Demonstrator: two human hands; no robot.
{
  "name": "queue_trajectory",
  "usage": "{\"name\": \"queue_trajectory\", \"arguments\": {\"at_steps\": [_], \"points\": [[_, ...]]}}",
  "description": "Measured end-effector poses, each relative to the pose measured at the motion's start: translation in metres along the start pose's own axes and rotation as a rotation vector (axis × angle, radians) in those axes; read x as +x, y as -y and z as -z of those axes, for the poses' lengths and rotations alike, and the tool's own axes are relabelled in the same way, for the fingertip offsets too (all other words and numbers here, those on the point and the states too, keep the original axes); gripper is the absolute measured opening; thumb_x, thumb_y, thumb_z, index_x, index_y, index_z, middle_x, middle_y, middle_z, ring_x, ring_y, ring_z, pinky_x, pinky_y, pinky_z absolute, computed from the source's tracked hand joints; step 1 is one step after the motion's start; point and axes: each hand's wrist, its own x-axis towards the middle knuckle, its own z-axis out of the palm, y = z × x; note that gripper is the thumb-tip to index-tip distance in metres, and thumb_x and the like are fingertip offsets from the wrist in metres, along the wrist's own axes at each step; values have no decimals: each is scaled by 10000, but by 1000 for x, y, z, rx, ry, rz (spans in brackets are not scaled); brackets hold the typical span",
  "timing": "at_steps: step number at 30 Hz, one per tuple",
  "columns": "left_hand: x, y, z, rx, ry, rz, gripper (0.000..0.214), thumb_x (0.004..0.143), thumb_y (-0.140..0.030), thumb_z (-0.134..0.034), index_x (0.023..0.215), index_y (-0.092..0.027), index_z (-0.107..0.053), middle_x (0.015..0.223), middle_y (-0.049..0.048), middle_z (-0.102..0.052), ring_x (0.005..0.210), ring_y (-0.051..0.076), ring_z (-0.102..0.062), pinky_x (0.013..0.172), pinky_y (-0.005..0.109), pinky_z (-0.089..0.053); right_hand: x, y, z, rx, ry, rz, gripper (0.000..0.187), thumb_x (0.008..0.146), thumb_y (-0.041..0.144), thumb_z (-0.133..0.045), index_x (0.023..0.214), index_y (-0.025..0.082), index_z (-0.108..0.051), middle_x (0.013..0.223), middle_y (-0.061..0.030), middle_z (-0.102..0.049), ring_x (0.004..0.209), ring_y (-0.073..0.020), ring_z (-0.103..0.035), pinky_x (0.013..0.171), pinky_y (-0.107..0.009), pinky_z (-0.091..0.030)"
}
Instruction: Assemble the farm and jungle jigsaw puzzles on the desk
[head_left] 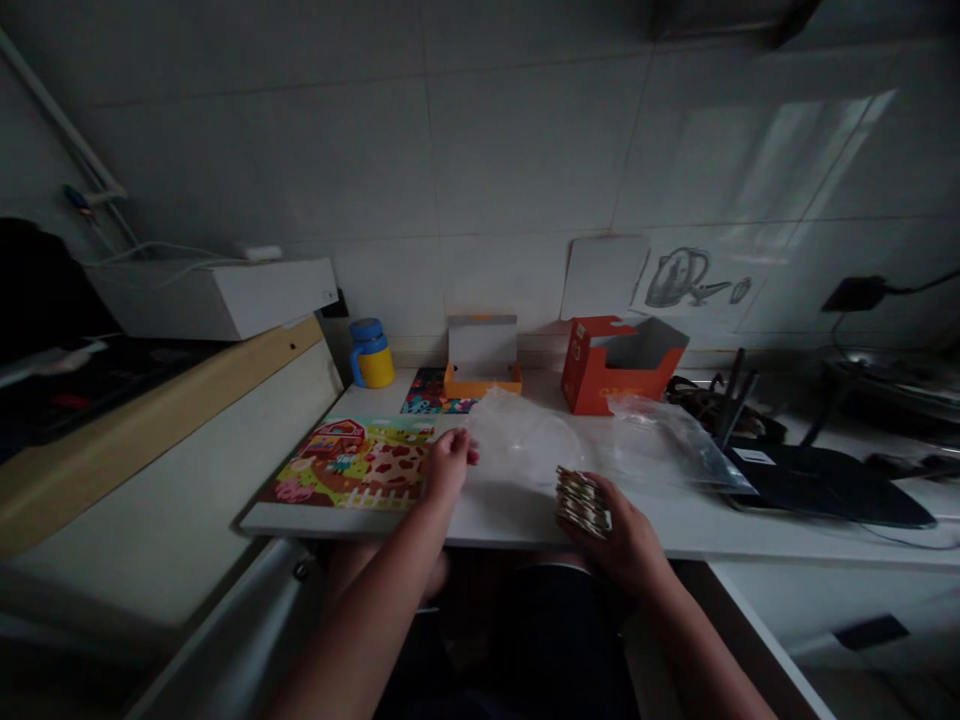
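My right hand (624, 530) is wrapped round a thick stack of small cardboard pieces (583, 503), held above the front edge of the white desk. Their edges show as brown and pale stripes; what is printed on them cannot be made out. My left hand (450, 458) is closed, fingertips curled together, between a farm picture board (352, 465) and a crumpled clear plastic bag (517, 435). Whether anything is inside those fingers is hidden. The board shows a red barn, a spotted cow and a white fence.
An open orange box (482, 385) stands on a dark patterned sheet (431, 392) at the back. Beside it are a blue and yellow bottle (372, 355) and a red open box (581, 375). Another clear bag (660, 450) and a black router (825, 485) lie to the right.
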Motion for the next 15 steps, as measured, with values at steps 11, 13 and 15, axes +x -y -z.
{"name": "queue_trajectory", "arguments": {"at_steps": [11,13,15], "points": [[6,-43,-41,-847,-24,327,386,852,-81,-726,1177,-247,-598,886,-10,-745,793,136,-781,778,257,-634,10,-2,1,96,25,-149,621,849,489,-812,1358,232,-566,1187,-141,-809,988,-323,-810,826,-422,-658],[19,-58,-65,-927,-38,366,328,877,-23,-661,1129,-225,-598,933,19,-757,858,136,-794,839,260,-647,9,-2,-1,85,50,-157,612,857,476,-808,1364,241,-558,1216,-141,-800,1009,-322,-807,835,-419,-657],[36,-72,-93,-909,-5,332,263,917,-17,-598,1101,-204,-589,1043,63,-771,955,141,-797,922,272,-646,7,-3,-1,74,61,-163,615,865,477,-806,1377,253,-548,1221,-132,-797,1015,-318,-805,847,-420,-655]]}}
